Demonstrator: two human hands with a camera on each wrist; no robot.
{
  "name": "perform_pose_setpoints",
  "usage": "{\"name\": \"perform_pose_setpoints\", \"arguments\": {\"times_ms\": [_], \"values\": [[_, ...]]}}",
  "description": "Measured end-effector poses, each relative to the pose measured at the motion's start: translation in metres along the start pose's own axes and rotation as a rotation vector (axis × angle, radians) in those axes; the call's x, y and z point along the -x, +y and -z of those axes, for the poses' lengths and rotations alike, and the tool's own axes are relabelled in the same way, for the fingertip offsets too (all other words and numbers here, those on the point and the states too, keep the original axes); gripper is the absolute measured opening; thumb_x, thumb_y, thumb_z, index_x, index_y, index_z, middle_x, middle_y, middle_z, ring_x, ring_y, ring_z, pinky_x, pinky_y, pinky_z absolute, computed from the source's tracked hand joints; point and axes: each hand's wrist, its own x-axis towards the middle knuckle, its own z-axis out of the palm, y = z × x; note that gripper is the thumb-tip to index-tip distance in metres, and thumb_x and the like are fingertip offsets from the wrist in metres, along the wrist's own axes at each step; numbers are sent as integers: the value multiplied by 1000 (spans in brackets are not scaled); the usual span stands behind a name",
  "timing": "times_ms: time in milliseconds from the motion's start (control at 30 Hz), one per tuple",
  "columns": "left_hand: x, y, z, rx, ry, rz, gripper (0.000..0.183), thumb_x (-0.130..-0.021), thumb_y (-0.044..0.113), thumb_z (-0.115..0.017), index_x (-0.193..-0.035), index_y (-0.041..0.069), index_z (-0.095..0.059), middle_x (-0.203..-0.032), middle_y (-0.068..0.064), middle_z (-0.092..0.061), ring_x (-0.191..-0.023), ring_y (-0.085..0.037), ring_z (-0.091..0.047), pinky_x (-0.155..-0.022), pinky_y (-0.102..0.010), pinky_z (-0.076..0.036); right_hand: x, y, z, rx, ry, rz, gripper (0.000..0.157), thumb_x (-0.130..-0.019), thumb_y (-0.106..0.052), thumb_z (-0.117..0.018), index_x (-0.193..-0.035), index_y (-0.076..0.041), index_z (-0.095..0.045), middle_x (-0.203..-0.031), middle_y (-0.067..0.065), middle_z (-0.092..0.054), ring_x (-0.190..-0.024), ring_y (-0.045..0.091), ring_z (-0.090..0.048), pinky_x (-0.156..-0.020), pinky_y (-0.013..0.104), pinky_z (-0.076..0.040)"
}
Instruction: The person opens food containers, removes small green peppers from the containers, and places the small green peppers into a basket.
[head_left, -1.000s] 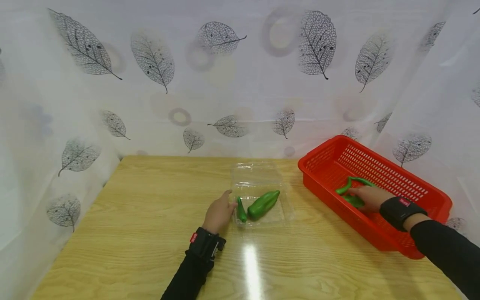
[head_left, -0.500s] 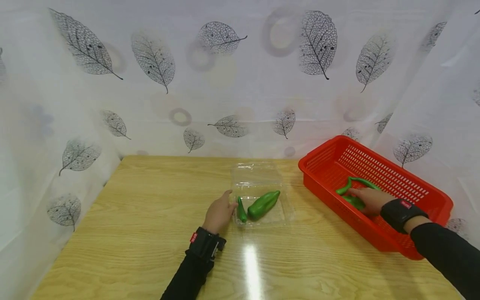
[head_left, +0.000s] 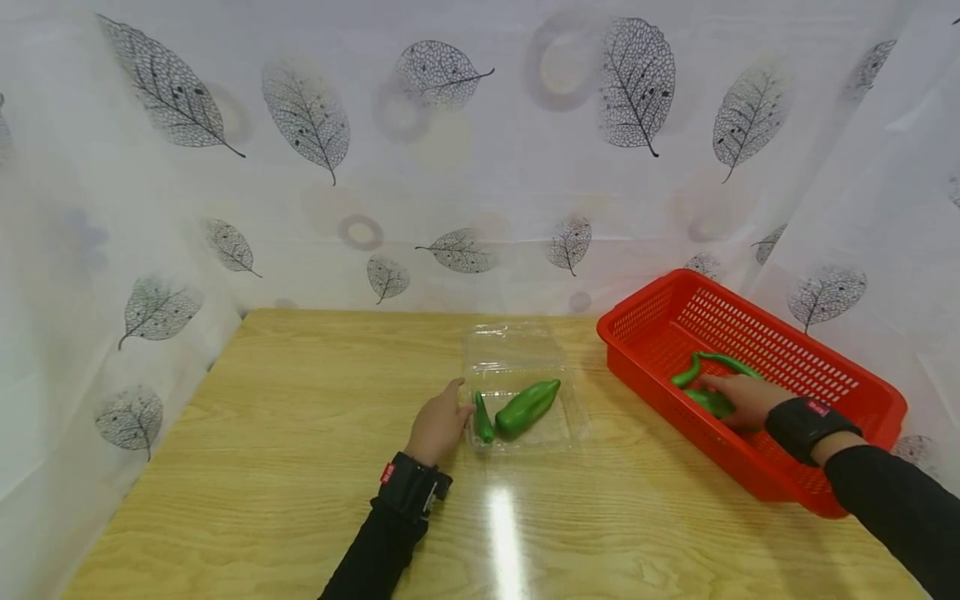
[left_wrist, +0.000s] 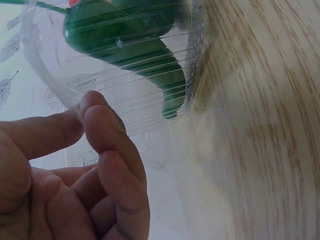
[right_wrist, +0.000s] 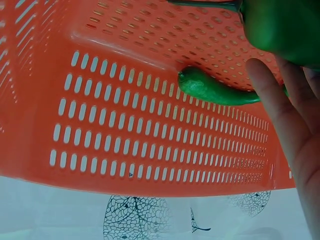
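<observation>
At the middle of the table, my left hand [head_left: 437, 423] pinches the left rim of a clear plastic box [head_left: 562, 437] between thumb and fingers. Its hinged lid [head_left: 510, 343] lies folded back. In the box are a small green chili [head_left: 483, 418] and a larger green pepper [head_left: 528, 408]; the left wrist view shows green peppers [left_wrist: 125, 47] through the box's ribbed wall. My right hand [head_left: 753, 400] reaches into a red basket [head_left: 645, 379] and grips a plump green pepper [head_left: 711, 403], its stem [right_wrist: 205, 3] showing in the right wrist view. The fingertips are partly hidden behind this pepper.
A slender curved green chili [right_wrist: 215, 92] lies in the basket, along the foot of its slotted wall. The basket stands on the right of the wooden table [head_left: 300, 383]. A leaf-patterned white curtain [head_left: 375, 192] closes off the back and sides.
My right hand shifts very slightly at the plump pepper, and the chili beside it has moved a little. The left hand and the box stay where they were.
</observation>
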Motion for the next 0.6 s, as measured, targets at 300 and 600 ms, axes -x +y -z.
{"name": "perform_pose_setpoints", "arguments": {"times_ms": [300, 600], "values": [[0, 0, 1, 9, 7, -4, 50, -94, 20, -56, -138, 1, -42, -69, -2, -60, -54, -11, -47, -48, -23, -32, 4, 10, 2, -21, -18, 3, 52, -69, -20, -81, -111, -2, -56, -90, 7, -59, -78, 20, -54, -67, 35, -46], [0, -2, -1, 3, 3, -6, 50, -94, 20, -56, -138, 2, -41, -71, -3, -62, -56, -11, -49, -49, -23, -33, 3, 11, -5, -49, -50, -47, 50, -71, -16, -79, -114, -4, -56, -92, 7, -62, -79, 20, -56, -67, 36, -46]]}}
